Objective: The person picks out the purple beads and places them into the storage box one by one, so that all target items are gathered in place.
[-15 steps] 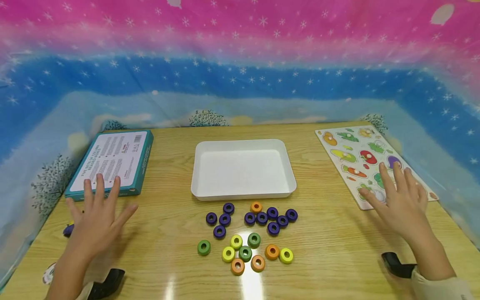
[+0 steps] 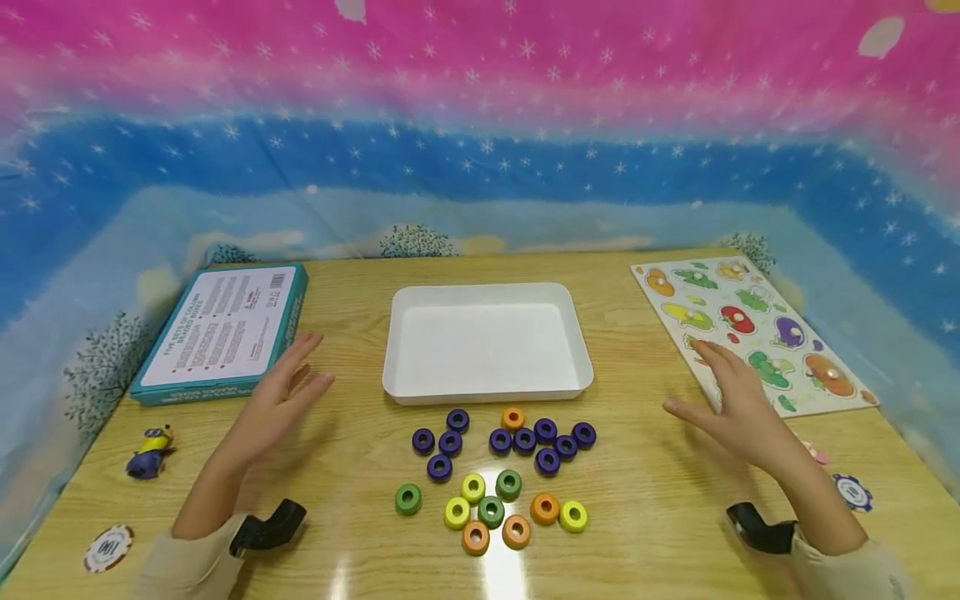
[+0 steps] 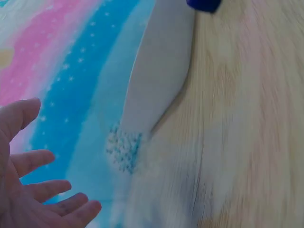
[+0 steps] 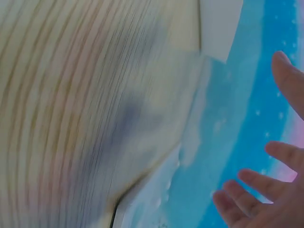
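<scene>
My left hand point(image 2: 273, 408) hovers over the table left of the beads, fingers extended and holding nothing. On the other side, my right hand point(image 2: 738, 421) is held up, its fingers overlapping the near left edge of the vegetable puzzle board point(image 2: 738, 354) in the head view. Between them lie loose ring-shaped beads: several purple beads point(image 2: 439, 477), orange beads point(image 2: 516, 543), yellow beads point(image 2: 573, 527) and green beads point(image 2: 408, 509). Just behind the beads stands a white rectangular tray point(image 2: 487, 350) with nothing in it. Both wrist views show spread fingers point(image 3: 45, 190) and no object in the hand.
A flat teal-and-white box point(image 2: 217, 329) lies at the back left. In front of it are a small yellow-and-blue figure point(image 2: 150, 454) and a poker chip point(image 2: 108, 548). Another chip point(image 2: 852, 492) and a small pink item point(image 2: 817, 454) lie by the right forearm. Patterned cloth point(image 2: 480, 167) hangs behind the table.
Both hands have moved inward toward the middle and turned from palms down to side-on. The figure and chips near the forearms show more fully now. Beads and tray stay in place.
</scene>
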`<state>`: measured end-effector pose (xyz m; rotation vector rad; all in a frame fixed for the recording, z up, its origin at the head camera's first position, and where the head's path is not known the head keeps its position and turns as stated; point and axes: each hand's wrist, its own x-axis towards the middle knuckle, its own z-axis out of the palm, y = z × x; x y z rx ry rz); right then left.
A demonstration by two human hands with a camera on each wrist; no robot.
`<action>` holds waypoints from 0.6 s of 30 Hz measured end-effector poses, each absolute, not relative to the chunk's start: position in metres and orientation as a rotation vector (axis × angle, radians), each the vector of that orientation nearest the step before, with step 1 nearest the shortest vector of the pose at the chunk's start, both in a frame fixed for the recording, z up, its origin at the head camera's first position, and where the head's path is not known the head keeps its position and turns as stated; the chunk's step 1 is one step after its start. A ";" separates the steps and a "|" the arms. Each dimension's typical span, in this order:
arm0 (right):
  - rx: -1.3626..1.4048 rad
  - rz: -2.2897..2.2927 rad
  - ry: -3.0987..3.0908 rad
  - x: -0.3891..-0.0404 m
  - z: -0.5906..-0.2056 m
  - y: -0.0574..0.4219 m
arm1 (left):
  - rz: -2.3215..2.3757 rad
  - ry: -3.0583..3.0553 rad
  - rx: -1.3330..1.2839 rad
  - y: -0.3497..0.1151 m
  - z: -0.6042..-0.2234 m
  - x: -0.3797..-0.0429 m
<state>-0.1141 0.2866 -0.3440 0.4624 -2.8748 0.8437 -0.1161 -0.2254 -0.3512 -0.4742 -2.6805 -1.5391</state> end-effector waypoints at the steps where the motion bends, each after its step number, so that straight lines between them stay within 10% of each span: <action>1: 0.479 0.894 -2.886 -0.114 -0.345 0.282 | -1.639 -2.657 -0.475 -0.221 -0.353 -0.120; 18: 1.082 1.184 -3.136 -0.126 -0.362 0.221 | -2.704 -2.005 -0.340 -0.168 -0.394 -0.155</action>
